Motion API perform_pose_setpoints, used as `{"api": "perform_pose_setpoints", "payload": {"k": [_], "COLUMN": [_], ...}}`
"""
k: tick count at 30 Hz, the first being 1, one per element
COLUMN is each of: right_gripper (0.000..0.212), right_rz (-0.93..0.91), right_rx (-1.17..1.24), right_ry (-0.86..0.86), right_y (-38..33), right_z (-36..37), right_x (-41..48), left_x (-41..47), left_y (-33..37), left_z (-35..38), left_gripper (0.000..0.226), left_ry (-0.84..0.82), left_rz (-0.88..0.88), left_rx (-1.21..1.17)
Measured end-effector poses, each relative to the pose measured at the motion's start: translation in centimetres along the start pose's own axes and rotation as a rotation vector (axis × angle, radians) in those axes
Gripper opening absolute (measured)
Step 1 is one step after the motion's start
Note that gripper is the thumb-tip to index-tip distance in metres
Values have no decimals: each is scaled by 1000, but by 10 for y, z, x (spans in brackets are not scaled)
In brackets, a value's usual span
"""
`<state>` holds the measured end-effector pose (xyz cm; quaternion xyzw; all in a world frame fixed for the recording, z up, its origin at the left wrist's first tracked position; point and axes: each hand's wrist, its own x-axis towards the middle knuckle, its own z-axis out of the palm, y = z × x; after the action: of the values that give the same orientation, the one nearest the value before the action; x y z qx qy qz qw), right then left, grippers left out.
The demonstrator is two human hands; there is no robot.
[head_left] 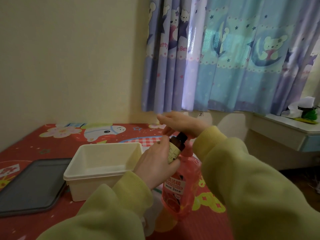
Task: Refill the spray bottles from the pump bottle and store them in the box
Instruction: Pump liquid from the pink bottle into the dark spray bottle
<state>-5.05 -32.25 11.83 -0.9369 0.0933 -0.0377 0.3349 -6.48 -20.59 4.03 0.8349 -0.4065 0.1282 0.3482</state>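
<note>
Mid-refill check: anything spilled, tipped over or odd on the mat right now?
Nothing stands out. The pump bottle stands upright under the right hand, the left hand holds the brown bottle tilted by its pump, the box sits upright, and no spill shows on the mat.

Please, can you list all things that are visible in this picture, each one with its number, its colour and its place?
small bottle: one, brown with pale label, held at the pump bottle's neck
pump bottle: one, pink, upright, right of the box
box: one, cream, open, centre
tray: one, dark grey, flat, left of the box
cover: one, red with cartoon print, under all of these
curtain: one, blue and purple with bears, behind
side table: one, white, far right
sleeves: two, yellow-green
left hand: grips the small bottle
right hand: flat on the pump bottle's top
</note>
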Motion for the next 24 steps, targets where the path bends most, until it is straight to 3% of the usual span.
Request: {"api": "perform_pose_setpoints", "payload": {"k": [2, 7, 20, 24], "right_gripper": [55, 64, 53, 46], "right_rz": [11, -28, -86, -202], "right_rx": [56, 92, -56, -38], "right_ry": [-13, 18, 95, 231], "right_y": [1, 10, 9, -2], "right_z": [0, 1, 7, 1], "right_x": [0, 2, -4, -5], "left_x": [2, 4, 2, 6], "left_y": [-1, -2, -6, -1], "left_z": [2, 10, 7, -2], "left_gripper": [30, 28, 29, 28], "left_ry": [-6, -14, -66, -15], "left_rz": [-10, 23, -16, -13], "left_rx": [-13, 13, -42, -70]}}
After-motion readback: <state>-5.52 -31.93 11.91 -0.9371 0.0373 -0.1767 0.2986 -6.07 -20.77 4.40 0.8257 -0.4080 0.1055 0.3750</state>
